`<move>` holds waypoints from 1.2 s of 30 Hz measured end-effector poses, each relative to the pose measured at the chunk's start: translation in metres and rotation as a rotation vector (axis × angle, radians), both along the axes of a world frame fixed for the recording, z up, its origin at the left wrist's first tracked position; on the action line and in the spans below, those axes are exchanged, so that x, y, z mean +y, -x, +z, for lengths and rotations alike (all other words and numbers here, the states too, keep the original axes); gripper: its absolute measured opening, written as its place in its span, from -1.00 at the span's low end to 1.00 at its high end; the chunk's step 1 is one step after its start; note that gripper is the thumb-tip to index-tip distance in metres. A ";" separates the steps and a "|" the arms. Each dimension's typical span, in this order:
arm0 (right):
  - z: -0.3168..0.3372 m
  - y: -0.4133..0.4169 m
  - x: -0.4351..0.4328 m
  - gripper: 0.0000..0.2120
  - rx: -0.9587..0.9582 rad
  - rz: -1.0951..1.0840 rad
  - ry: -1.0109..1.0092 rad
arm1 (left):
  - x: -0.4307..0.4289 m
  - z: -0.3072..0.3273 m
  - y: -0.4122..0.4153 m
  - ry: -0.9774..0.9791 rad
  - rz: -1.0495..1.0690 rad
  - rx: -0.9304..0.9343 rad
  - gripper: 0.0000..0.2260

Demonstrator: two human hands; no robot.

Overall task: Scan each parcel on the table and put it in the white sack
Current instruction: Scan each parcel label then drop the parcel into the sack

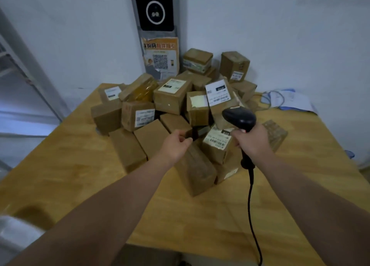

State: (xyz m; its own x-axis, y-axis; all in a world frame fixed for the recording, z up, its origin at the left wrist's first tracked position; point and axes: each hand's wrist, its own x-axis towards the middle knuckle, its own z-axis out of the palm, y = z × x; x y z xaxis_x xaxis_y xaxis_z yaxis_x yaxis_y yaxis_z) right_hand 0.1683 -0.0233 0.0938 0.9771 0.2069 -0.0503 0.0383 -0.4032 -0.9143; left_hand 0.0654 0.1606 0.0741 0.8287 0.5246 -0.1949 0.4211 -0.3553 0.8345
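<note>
Several brown cardboard parcels (172,99) are piled on the wooden table (80,165), many with white barcode labels. My right hand (251,139) grips a black handheld scanner (239,118) whose cable hangs down toward the table's front edge. The scanner head is above a labelled parcel (217,145). My left hand (176,143) reaches into the middle of the pile, fingers curled and apart, touching the edge of a small plain parcel (176,123); it holds nothing. A bit of white sack material (16,233) shows at the bottom left corner.
A tall kiosk (154,9) with a black screen and an orange QR poster stands against the wall behind the pile. Papers and a cable (288,101) lie at the table's far right. A metal frame (24,65) stands to the left.
</note>
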 end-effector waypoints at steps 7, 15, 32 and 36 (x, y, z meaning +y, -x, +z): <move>0.013 -0.069 0.024 -0.65 -0.123 -0.196 -0.048 | 0.022 0.009 -0.079 -0.010 -0.076 -0.064 -0.61; -0.008 -0.110 0.036 -0.48 0.247 -0.126 -0.355 | 0.028 0.021 -0.138 -0.484 -0.521 -0.002 -0.33; 0.013 -0.107 -0.010 -0.37 -0.105 0.360 -0.074 | 0.026 0.059 -0.119 -1.058 -0.537 -0.068 -0.08; 0.042 -0.095 -0.014 -0.24 -0.250 0.443 0.060 | 0.026 0.084 -0.101 -1.299 -0.452 -0.014 -0.07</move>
